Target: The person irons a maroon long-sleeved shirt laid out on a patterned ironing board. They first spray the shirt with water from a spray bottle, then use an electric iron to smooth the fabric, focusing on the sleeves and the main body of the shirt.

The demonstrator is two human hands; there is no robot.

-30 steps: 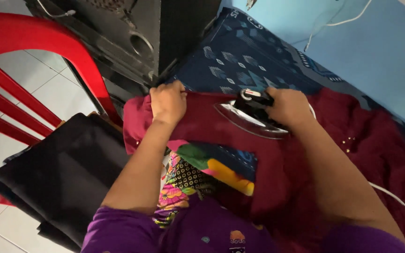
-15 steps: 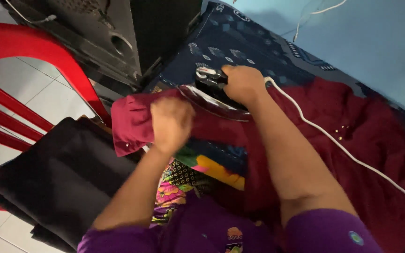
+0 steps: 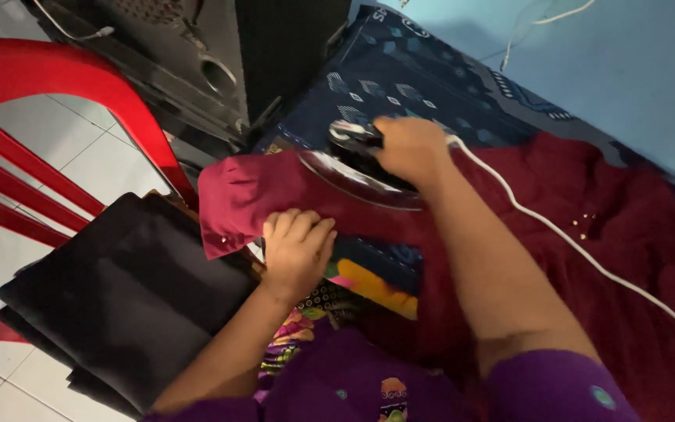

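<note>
Your right hand (image 3: 409, 146) is closed around the handle of the iron (image 3: 357, 160), upper centre of the frame, resting on the maroon garment (image 3: 587, 258). Your left hand (image 3: 298, 250), fingers curled, presses the garment's edge just below the iron, beside folded black cloth (image 3: 119, 297).

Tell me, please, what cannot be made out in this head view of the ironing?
- Iron: handle hidden under the right hand.
- White cord: cut off by the right edge.
- Maroon garment: near side hidden by the right arm.
- Left hand: palm side hidden, pressed on the garment.
</note>
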